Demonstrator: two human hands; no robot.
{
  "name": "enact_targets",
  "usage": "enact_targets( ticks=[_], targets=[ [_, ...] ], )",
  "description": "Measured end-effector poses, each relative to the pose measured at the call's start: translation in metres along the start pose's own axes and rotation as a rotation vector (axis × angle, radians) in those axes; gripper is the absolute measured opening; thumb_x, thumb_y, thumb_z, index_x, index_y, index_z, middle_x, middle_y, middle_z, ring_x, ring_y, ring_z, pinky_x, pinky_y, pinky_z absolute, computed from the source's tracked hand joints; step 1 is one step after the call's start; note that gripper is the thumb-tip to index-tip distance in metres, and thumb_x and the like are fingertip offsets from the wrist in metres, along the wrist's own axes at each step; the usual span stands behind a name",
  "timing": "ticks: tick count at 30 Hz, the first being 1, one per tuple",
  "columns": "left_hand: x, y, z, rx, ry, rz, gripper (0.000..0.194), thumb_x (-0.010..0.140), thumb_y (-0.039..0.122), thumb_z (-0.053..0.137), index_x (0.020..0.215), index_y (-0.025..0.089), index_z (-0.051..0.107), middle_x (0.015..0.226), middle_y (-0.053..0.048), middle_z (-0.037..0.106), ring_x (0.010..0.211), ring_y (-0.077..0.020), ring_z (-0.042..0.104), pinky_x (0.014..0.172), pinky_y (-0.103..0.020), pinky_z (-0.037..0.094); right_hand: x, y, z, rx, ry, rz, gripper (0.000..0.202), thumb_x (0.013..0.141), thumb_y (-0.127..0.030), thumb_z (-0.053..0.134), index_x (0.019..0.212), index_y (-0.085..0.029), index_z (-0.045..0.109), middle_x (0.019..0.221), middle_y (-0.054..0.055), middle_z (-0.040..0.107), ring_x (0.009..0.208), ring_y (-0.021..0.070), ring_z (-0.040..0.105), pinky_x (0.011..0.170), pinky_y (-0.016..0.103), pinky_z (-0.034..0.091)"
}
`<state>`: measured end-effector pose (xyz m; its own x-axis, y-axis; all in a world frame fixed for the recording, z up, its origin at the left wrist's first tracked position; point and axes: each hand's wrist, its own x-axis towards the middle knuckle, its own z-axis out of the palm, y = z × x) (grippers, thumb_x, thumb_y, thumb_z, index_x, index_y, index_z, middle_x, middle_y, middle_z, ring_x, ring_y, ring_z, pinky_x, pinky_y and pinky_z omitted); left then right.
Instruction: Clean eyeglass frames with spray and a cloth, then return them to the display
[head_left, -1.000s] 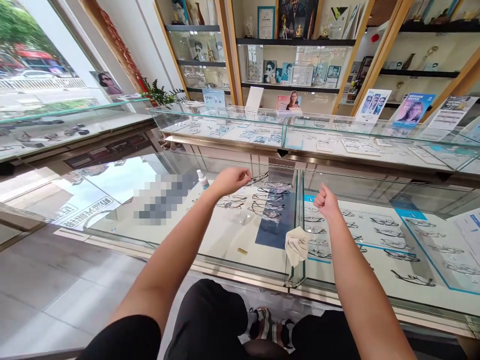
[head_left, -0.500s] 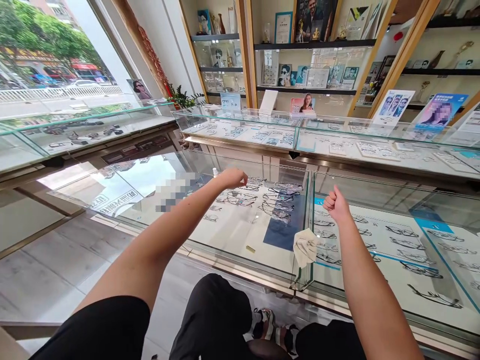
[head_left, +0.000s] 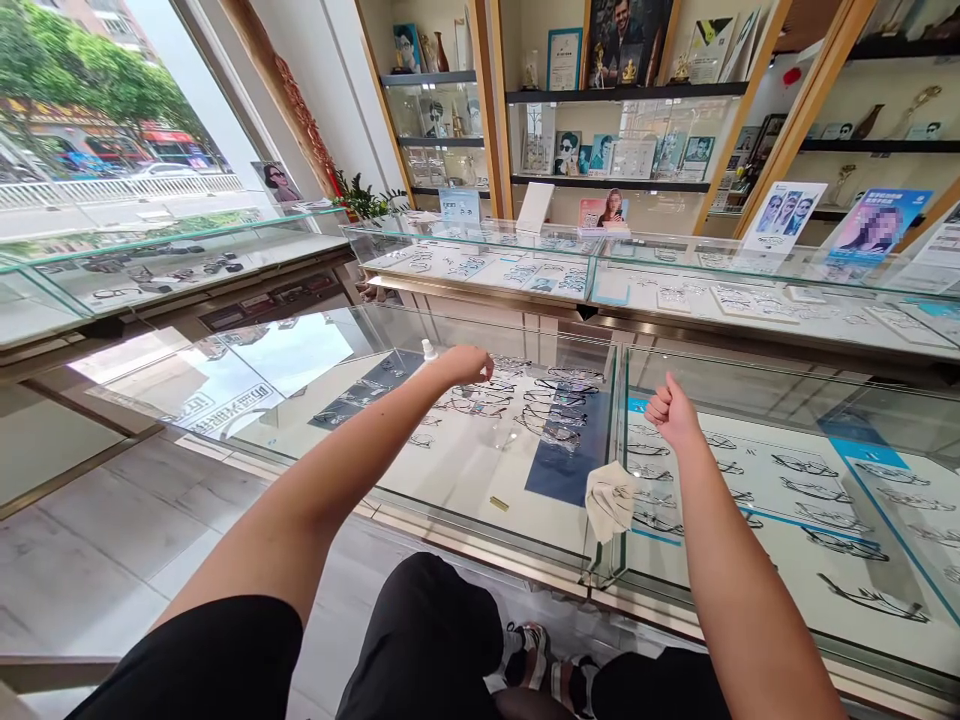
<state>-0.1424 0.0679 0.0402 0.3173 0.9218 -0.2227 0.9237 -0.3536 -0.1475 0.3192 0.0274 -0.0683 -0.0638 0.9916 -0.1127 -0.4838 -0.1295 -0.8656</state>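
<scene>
My left hand [head_left: 468,365] is stretched over the glass showcase [head_left: 450,470], its fingers curled down, and I cannot see whether they hold anything. A white bottle cap [head_left: 429,349] shows just behind its wrist. Rows of eyeglasses [head_left: 555,410] lie under the glass beside it. My right hand [head_left: 673,410] is raised above the right-hand showcase with fingers folded in and thumb up, nothing visible in it. Between the hands and nearer to me, a crumpled cream cloth [head_left: 609,502] rests on the joint of the two cases.
A farther row of glass display counters [head_left: 480,262] carries upright cards and a poster [head_left: 874,225]. Shelves with frames and trophies stand behind. At the left is another glass counter [head_left: 150,262] by the window. My knees [head_left: 427,640] are below the near edge.
The view has shifted very slightly. Both hands keep nearly the same position and shape, and the cloth stays where it was.
</scene>
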Motion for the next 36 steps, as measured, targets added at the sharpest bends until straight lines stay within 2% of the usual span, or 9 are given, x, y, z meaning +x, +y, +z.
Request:
enact_targets(
  ticks=[8, 14, 19, 26, 31, 36],
  targets=[
    [0.0, -0.001, -0.003, -0.01, -0.002, -0.033, 0.028, 0.088, 0.031, 0.065, 0.11, 0.027, 0.081, 0.107, -0.011, 0.08, 0.099, -0.0275, 0.072, 0.086, -0.033, 0.052, 0.0, 0.001, 0.002, -0.034, -0.032, 0.0, 0.071, 0.099, -0.067, 0.06, 0.064, -0.025, 0.015, 0.048, -0.009, 0.016, 0.045, 0.0098, 0.012, 0.041, 0.028, 0.016],
    [0.014, -0.003, -0.005, -0.015, 0.05, -0.098, 0.039, 0.092, 0.036, 0.062, 0.127, 0.026, 0.077, 0.112, -0.014, 0.079, 0.106, -0.0292, 0.072, 0.091, -0.034, 0.053, 0.0, 0.001, 0.003, -0.017, -0.043, 0.0, 0.07, 0.102, -0.064, 0.057, 0.062, -0.024, 0.016, 0.049, -0.009, 0.015, 0.045, 0.0096, 0.012, 0.042, 0.027, 0.015],
    [0.025, -0.001, -0.002, -0.017, 0.058, -0.107, 0.034, 0.093, 0.037, 0.062, 0.12, 0.027, 0.08, 0.116, -0.013, 0.08, 0.108, -0.0272, 0.071, 0.091, -0.031, 0.054, -0.002, 0.0, 0.005, -0.022, -0.055, 0.0, 0.07, 0.102, -0.064, 0.057, 0.06, -0.024, 0.018, 0.05, -0.009, 0.015, 0.046, 0.0099, 0.011, 0.042, 0.026, 0.017],
    [0.029, 0.003, 0.0, -0.013, 0.103, -0.109, 0.033, 0.095, 0.031, 0.058, 0.117, 0.025, 0.081, 0.118, -0.015, 0.079, 0.104, -0.029, 0.072, 0.088, -0.034, 0.054, -0.002, 0.0, 0.006, -0.041, -0.03, 0.01, 0.068, 0.102, -0.065, 0.058, 0.061, -0.024, 0.022, 0.052, -0.009, 0.016, 0.047, 0.0096, 0.013, 0.042, 0.026, 0.019],
    [0.022, 0.003, -0.009, -0.044, 0.161, -0.104, 0.031, 0.094, 0.031, 0.059, 0.114, 0.024, 0.082, 0.113, -0.015, 0.08, 0.101, -0.029, 0.071, 0.084, -0.032, 0.051, -0.002, 0.0, 0.007, -0.037, -0.044, 0.012, 0.068, 0.101, -0.066, 0.058, 0.062, -0.025, 0.021, 0.053, -0.009, 0.015, 0.047, 0.0099, 0.013, 0.042, 0.026, 0.019],
    [0.013, -0.002, -0.027, -0.119, 0.234, -0.099, 0.028, 0.09, 0.033, 0.063, 0.107, 0.025, 0.084, 0.101, -0.013, 0.079, 0.095, -0.029, 0.07, 0.08, -0.032, 0.047, -0.003, 0.0, 0.008, -0.042, -0.035, 0.007, 0.066, 0.103, -0.064, 0.055, 0.061, -0.025, 0.022, 0.051, -0.009, 0.016, 0.047, 0.0097, 0.011, 0.042, 0.026, 0.017]
  ],
)
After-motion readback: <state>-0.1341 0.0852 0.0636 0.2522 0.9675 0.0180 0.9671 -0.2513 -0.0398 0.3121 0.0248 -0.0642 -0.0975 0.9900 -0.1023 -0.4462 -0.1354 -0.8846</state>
